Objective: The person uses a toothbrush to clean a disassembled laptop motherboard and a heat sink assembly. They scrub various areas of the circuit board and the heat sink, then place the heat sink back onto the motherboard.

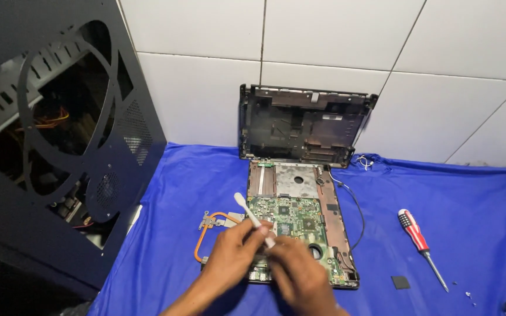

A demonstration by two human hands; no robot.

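Blue cloth [452, 199] covers the bench, and on it lies an opened laptop base with its green circuit board [291, 219] exposed. Both hands work over the near edge of that board. The left hand [229, 257] pinches a white cotton swab [253, 218] near its lower end, the shaft slanting up and to the left so that the free tip stands clear above the board. The right hand [300, 275] is curled close against the left, fingers bent down onto the board's front edge; it seems to steady either the swab's lower tip or the board itself, though the knuckles hide the contact.

To do this cleaning stroke well, I judge that the swab should be kept at a shallow angle and moved with light pressure, so fibres do not snag on small components, while the other hand keeps the board from sliding on the cloth.

An orange copper heat pipe [209, 231] lies just to the left of the board. A red-and-white-handled screwdriver [420, 246] rests well apart to the right, with a small black square pad [400, 282] near it. The black plastic laptop shell [303, 126] leans upright against the white tiled wall [335, 52], and a black perforated metal computer case [60, 140] stands at the left.
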